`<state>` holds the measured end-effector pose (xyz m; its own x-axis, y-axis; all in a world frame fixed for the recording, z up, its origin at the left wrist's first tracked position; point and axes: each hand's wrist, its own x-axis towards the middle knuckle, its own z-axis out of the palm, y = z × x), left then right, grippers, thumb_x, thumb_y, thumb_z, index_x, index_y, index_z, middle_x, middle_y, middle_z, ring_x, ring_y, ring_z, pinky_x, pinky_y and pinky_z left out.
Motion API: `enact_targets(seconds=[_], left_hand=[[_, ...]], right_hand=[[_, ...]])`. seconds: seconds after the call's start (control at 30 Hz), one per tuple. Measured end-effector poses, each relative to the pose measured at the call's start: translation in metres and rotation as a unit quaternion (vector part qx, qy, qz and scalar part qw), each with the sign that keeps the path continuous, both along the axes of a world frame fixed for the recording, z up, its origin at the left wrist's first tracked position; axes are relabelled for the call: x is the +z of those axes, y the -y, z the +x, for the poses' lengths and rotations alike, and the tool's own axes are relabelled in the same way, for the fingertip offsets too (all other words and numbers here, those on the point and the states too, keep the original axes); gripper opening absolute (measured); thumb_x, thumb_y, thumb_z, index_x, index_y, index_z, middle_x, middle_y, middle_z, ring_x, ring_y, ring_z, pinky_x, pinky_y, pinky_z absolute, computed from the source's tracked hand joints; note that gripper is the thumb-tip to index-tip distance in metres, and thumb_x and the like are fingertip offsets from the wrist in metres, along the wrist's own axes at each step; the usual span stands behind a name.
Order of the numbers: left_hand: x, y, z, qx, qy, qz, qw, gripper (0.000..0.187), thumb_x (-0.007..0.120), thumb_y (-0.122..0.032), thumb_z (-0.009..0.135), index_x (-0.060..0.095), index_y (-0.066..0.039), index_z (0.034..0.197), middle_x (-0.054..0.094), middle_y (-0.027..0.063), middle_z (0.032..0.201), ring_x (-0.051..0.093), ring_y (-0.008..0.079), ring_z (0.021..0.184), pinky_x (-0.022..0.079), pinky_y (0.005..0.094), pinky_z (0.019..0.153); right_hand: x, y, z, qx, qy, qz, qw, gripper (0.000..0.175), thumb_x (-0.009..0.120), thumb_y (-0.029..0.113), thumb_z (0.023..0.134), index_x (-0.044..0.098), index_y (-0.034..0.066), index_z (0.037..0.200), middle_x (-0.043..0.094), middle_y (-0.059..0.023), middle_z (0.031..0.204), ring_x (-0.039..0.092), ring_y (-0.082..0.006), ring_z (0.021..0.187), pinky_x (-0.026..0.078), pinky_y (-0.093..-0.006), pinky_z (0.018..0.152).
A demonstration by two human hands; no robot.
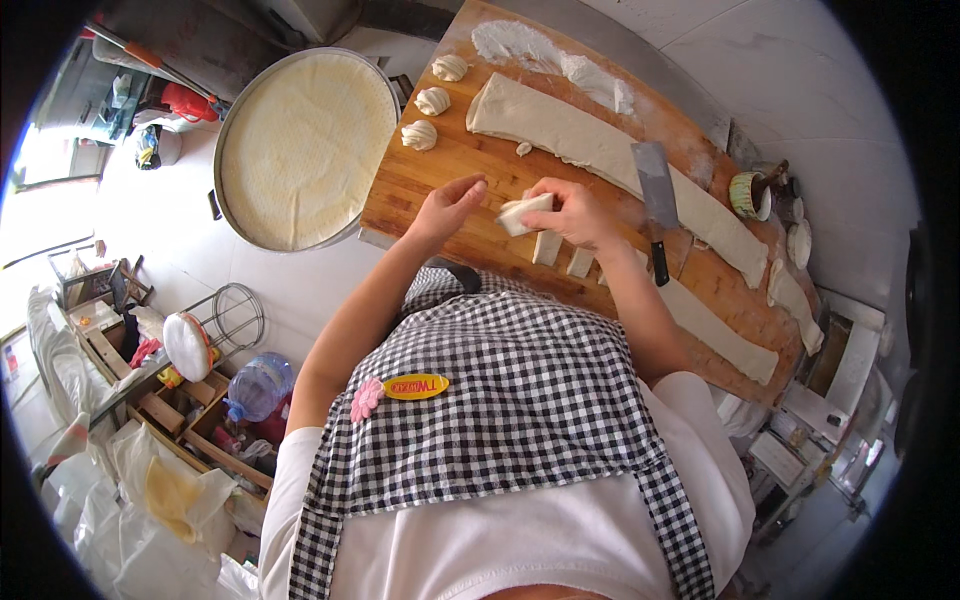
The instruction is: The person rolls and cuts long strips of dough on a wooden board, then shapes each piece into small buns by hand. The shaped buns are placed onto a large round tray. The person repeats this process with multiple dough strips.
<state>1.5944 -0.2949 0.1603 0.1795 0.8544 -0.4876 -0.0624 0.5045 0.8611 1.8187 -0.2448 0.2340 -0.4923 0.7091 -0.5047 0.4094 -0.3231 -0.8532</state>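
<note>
My right hand (571,214) grips a folded piece of dough (523,214) above the wooden board (405,176). To its left, my left hand (448,211) is raised over the board with thumb and fingertips close together; whether anything is between them I cannot tell. Three twisted dough rolls (418,135) stand near the board's left edge. Short cut dough strips (547,247) lie below my right hand, partly hidden by it. A cleaver (655,187) with a black handle rests across a long dough slab (577,139). Another dough strip (720,330) lies nearer me on the right.
A large round steamer tray (307,150) lined with cloth stands left of the board. Flour (517,45) is heaped at the board's far edge. A patterned cup (748,196) and small jars stand by the wall at right. Crates (157,412) and a plastic bottle (260,386) are at lower left.
</note>
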Motion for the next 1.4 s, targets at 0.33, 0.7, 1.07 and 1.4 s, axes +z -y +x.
enact_targets(seconds=[0.33, 0.7, 1.07, 1.4], left_hand=[[0.072, 0.026, -0.02, 0.011, 0.189, 0.015, 0.982, 0.048, 0.063, -0.013, 0.092, 0.047, 0.002, 0.134, 0.056, 0.0119, 0.13, 0.057, 0.0203, 0.113, 0.047, 0.0314, 0.098], [0.084, 0.033, -0.023, 0.087, 0.048, -0.03, 0.995, 0.041, 0.064, -0.017, 0.092, 0.055, 0.005, 0.125, 0.065, 0.0098, 0.111, 0.061, 0.0141, 0.102, 0.05, 0.0264, 0.09], [0.094, 0.03, -0.013, 0.043, -0.092, 0.115, 0.988, 0.036, 0.063, -0.008, 0.089, 0.058, 0.003, 0.123, 0.065, 0.0067, 0.11, 0.063, 0.0132, 0.096, 0.05, 0.0254, 0.083], [0.092, 0.016, -0.009, 0.195, 0.152, -0.038, 0.968, 0.024, 0.049, 0.008, 0.087, 0.062, 0.0, 0.105, 0.066, 0.0127, 0.099, 0.066, 0.0236, 0.092, 0.056, 0.0298, 0.083]], right_hand=[[0.006, 0.032, -0.012, -0.159, -0.155, -0.023, 0.975, 0.032, 0.07, 0.01, 0.086, 0.057, 0.0, 0.113, 0.064, -0.0077, 0.099, 0.064, -0.0137, 0.087, 0.057, -0.027, 0.076], [0.026, 0.032, -0.035, -0.087, 0.025, 0.283, 0.955, 0.024, 0.076, 0.018, 0.081, 0.068, 0.0004, 0.097, 0.069, -0.0108, 0.09, 0.067, -0.0165, 0.077, 0.054, -0.0285, 0.069], [0.01, 0.024, -0.047, -0.092, -0.187, 0.101, 0.973, 0.039, 0.072, 0.009, 0.082, 0.062, 0.0023, 0.12, 0.069, -0.011, 0.101, 0.067, -0.0135, 0.087, 0.054, -0.0238, 0.077], [0.011, 0.028, -0.061, -0.135, -0.191, 0.107, 0.966, 0.032, 0.053, -0.005, 0.084, 0.064, 0.0012, 0.114, 0.068, -0.0074, 0.099, 0.065, -0.0133, 0.082, 0.055, -0.025, 0.071]])
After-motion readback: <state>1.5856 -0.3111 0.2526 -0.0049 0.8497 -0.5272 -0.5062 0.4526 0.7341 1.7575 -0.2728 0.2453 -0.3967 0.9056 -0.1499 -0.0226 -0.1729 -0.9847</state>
